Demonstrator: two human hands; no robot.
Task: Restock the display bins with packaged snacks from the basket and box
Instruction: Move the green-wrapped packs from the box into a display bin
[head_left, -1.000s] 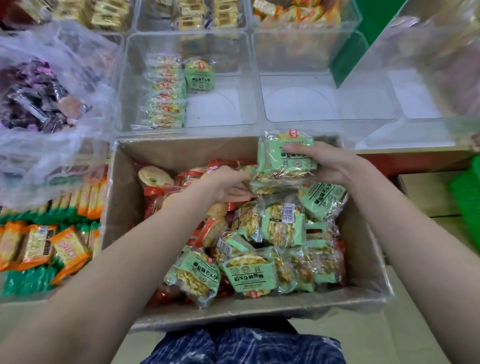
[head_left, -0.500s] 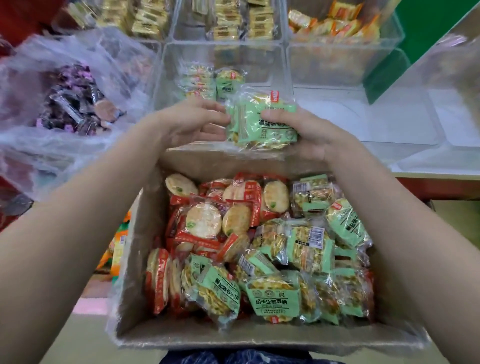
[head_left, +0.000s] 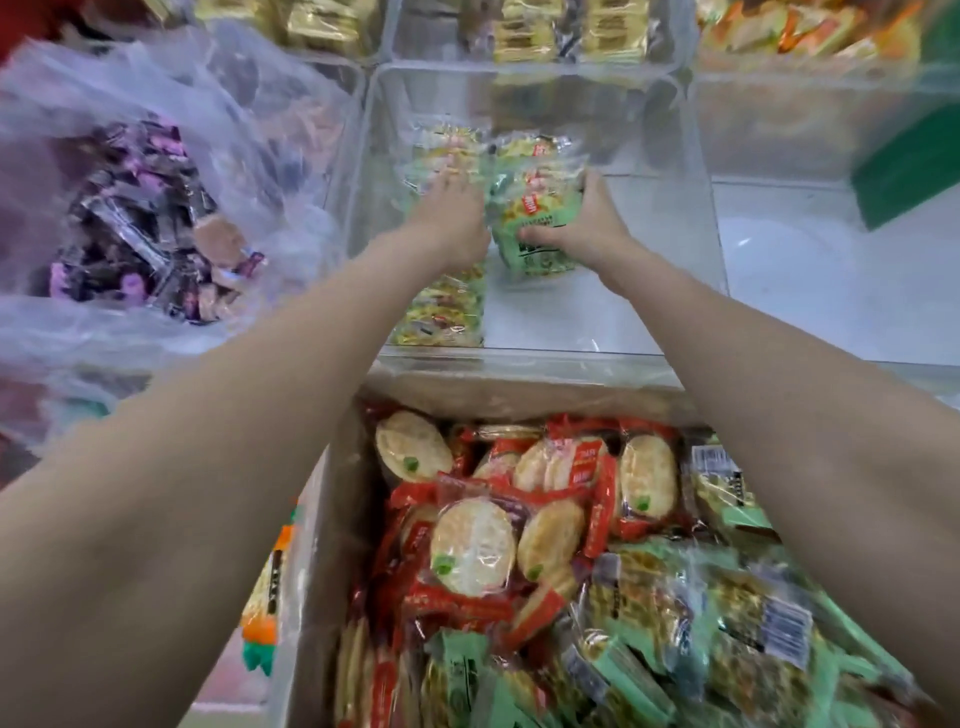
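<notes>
Both my arms reach into a clear display bin (head_left: 696, 218) past the cardboard box. My right hand (head_left: 587, 228) grips a stack of green snack packets (head_left: 535, 218), thumb on the front, and holds it upright on the bin floor. My left hand (head_left: 452, 218) lies flat with straight fingers against the row of green packets (head_left: 441, 306) lined along the bin's left side, touching the stack's left edge. Below, the cardboard box (head_left: 322, 545) holds several red rice-cracker packets (head_left: 472, 545) and green snack packets (head_left: 675, 613).
A clear plastic bag of purple-wrapped sweets (head_left: 145, 228) sits at the left. Bins of yellow packets (head_left: 519, 31) and orange packets (head_left: 789, 26) stand behind. Another clear bin (head_left: 831, 270) lies to the right, with a green board (head_left: 914, 171) at its far side.
Both hands lifted the green packets from the box, carried them forward and set them down inside the clear bin. The view moved closer to the bins.
</notes>
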